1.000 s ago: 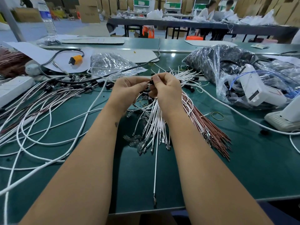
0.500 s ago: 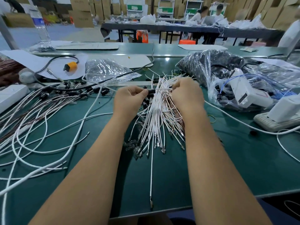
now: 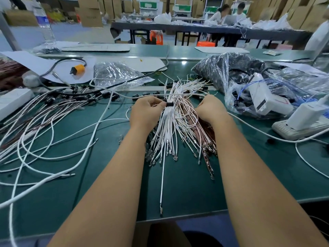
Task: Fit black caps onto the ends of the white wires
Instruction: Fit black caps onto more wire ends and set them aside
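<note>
My left hand (image 3: 147, 111) pinches a small black cap (image 3: 169, 104) at its fingertips, over the top of a fanned bundle of white wires (image 3: 169, 132) with metal terminals. My right hand (image 3: 210, 107) sits a hand's width to the right, fingers curled down onto the bundle and closed on a thin white wire; its fingertips are hidden. One longer white wire (image 3: 162, 184) trails from the bundle to the table's front edge. Loose black caps (image 3: 146, 94) lie just behind my hands.
Capped white and brown wires (image 3: 53, 107) sprawl on the left; brown wires (image 3: 201, 132) lie under my right hand. A bag of black parts (image 3: 227, 68), a bagged white device (image 3: 263, 98) and a white unit (image 3: 302, 120) crowd the right. A clear bag (image 3: 115, 72) and yellow plug (image 3: 78, 69) lie behind.
My hands were pressed together at the wire's tip a second ago. They have since drawn apart, the left keeping the black cap, the right moving right along the wire.
</note>
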